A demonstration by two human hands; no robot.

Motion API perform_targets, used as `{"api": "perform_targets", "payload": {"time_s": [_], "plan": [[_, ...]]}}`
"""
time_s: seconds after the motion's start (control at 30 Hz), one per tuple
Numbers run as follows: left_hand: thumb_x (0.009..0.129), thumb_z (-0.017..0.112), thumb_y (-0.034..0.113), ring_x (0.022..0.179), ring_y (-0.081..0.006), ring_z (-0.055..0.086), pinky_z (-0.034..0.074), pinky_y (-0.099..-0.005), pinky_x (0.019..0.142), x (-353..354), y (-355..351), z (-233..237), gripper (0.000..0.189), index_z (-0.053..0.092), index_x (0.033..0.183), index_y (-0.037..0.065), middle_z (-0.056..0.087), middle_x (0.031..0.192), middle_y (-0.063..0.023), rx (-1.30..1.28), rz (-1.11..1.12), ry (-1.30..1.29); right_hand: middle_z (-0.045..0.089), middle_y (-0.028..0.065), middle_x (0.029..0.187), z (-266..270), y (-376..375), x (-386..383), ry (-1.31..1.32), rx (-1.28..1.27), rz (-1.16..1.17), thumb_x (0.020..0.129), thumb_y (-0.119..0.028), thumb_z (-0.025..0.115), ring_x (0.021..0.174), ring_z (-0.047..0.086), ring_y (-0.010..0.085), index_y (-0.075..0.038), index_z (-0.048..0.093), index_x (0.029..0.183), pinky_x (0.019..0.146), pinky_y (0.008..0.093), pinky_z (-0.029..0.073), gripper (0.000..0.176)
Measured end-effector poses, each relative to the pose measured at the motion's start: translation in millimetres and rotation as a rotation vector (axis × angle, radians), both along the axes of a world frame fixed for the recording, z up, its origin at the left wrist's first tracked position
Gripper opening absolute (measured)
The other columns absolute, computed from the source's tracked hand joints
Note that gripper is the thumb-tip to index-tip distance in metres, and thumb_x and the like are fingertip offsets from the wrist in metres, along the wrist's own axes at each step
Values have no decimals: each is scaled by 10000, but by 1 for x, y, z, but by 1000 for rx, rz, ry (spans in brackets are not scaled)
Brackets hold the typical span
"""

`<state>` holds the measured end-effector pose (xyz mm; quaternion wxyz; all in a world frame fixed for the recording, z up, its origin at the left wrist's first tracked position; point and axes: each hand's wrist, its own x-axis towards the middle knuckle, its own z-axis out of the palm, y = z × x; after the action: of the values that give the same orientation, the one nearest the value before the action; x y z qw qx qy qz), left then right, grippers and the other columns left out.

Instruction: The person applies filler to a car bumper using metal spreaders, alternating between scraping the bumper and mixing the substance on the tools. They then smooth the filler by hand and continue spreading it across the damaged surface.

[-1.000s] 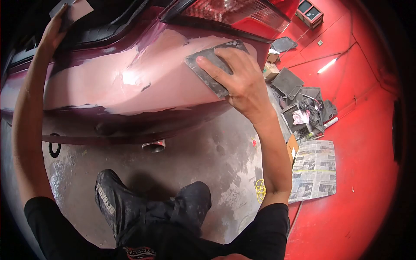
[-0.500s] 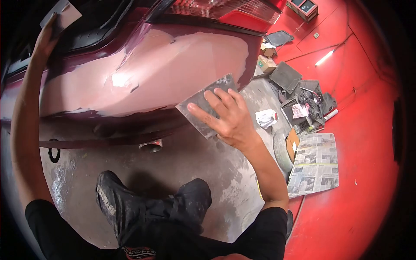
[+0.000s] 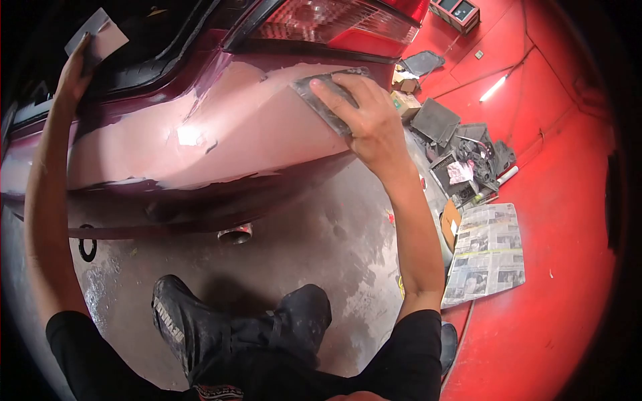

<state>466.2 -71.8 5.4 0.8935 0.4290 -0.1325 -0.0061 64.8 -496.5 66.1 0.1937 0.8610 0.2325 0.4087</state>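
Note:
My right hand (image 3: pixel 373 127) lies over a dark grey sheet of sandpaper (image 3: pixel 321 105), holding it flat against the upper corner of the car bumper (image 3: pixel 251 130). The bumper carries broad pinkish filler patches with ragged edges over maroon paint. Just above the sandpaper is the red and clear tail light (image 3: pixel 334 23). Over at the upper left, my left hand (image 3: pixel 75 75) grips a pale rectangular sheet (image 3: pixel 107 40) in front of the dark trunk opening. The palm side of my right hand is hidden.
An exhaust tip (image 3: pixel 235 233) and a black ring (image 3: pixel 87 246) show under the bumper. To the right lie a newspaper-covered panel (image 3: pixel 487 254), a bin of dark scraps (image 3: pixel 478 157) and a lit tube (image 3: pixel 493 88) on the red floor. My dark boots (image 3: pixel 177 307) stand below.
My right hand has moved up and away with the sandpaper, from the bumper's lower edge to its upper corner near the tail light. My left hand keeps its sheet, nearly still.

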Motion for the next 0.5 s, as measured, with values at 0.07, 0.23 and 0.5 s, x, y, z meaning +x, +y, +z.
{"api": "perform_targets", "payload": {"time_s": [0.07, 0.23, 0.5], "plan": [[945, 659, 331, 1033, -168, 636, 491, -327, 963, -5, -1, -1, 402, 591, 1244, 71, 661, 1148, -43, 12, -6, 2, 619, 114, 1138, 0, -1, 4, 4, 17, -9, 620, 77, 676, 1035, 606, 311, -190, 641, 1282, 843, 418, 493, 715], [951, 651, 321, 1008, -169, 647, 501, -324, 954, -18, -7, 4, 374, 600, 1218, 65, 671, 1128, -51, 15, 16, -7, 615, 106, 1152, -1, 0, 6, 20, 22, -38, 580, 66, 701, 1032, 601, 302, -210, 635, 1294, 789, 402, 480, 769], [940, 660, 354, 1017, -153, 636, 492, -320, 953, -12, -4, 1, 387, 608, 1217, 89, 667, 1129, -27, 49, 63, 0, 594, 89, 1144, -11, 0, 3, 89, 26, -26, 639, -10, 675, 1028, 585, 282, -234, 630, 1280, 818, 408, 470, 680]]}}
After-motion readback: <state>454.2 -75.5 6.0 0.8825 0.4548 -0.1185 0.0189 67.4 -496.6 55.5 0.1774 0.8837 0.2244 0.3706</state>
